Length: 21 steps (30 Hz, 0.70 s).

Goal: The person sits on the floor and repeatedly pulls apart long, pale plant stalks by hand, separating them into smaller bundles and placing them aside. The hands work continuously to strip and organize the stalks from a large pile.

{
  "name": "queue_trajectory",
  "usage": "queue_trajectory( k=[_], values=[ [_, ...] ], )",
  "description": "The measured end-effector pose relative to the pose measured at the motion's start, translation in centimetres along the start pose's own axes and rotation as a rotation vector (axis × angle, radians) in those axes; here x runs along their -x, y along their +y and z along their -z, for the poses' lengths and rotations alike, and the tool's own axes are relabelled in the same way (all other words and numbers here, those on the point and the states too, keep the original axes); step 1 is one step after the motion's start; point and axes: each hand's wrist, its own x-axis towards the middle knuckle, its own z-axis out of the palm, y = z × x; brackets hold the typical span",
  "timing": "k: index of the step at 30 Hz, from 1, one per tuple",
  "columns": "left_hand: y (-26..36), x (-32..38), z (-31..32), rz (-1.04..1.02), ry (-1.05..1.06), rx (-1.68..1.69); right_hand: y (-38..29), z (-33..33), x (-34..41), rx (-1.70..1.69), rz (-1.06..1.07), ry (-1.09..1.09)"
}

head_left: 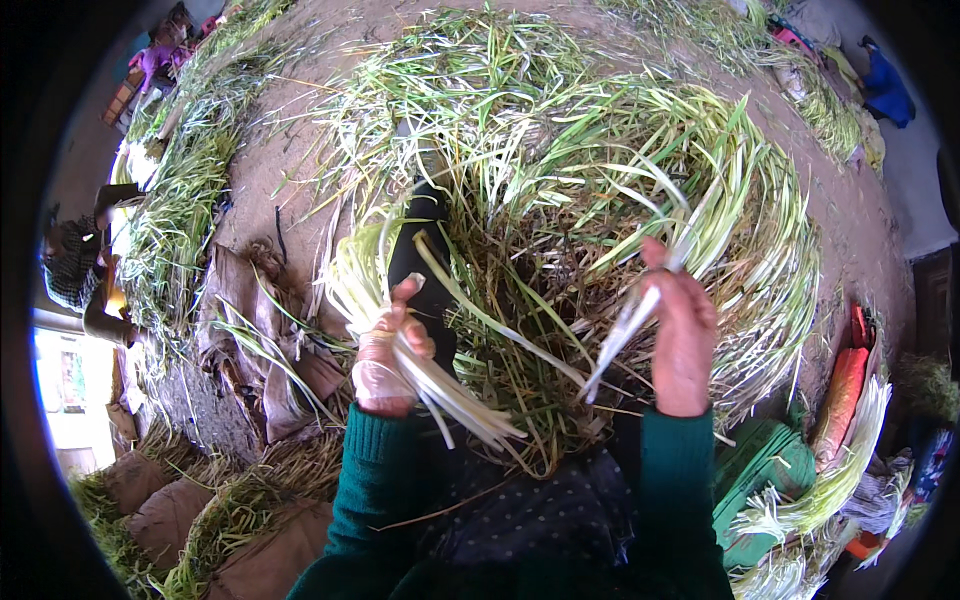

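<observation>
My left hand is closed round a bundle of pale leafy stalks, their white ends pointing down to the right and their yellow-green part above the fist. My right hand grips a few white-stemmed stalks between thumb and fingers, over the right side of a large heap of green and dry leafy stalks. Loose leaves cross the gap between the hands. A dark dotted apron covers my lap below them.
Brown sacking lies to the left, and filled sacks at the lower left. On the right are a green sack, a red bundle and bunched pale stalks. Other people sit left, upper left and upper right.
</observation>
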Motion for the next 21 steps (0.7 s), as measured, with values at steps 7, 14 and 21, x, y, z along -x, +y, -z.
queue_trajectory(
  k=[7, 14, 21],
  values=[
    [-6.6, -0.8, -3.7, -0.023, -0.227, -0.344, 5.8, -10.4, -1.0, 0.032, 0.103, -0.197],
    [-2.3, -0.3, -1.0, 0.204, -0.247, -0.08, 10.1, -6.5, 3.6, -0.156, -0.459, -0.787],
    [5.6, -3.8, 2.1, 0.055, -0.5, 0.479, 6.0, -2.0, 9.7, 0.106, -0.671, -0.768]
  ],
)
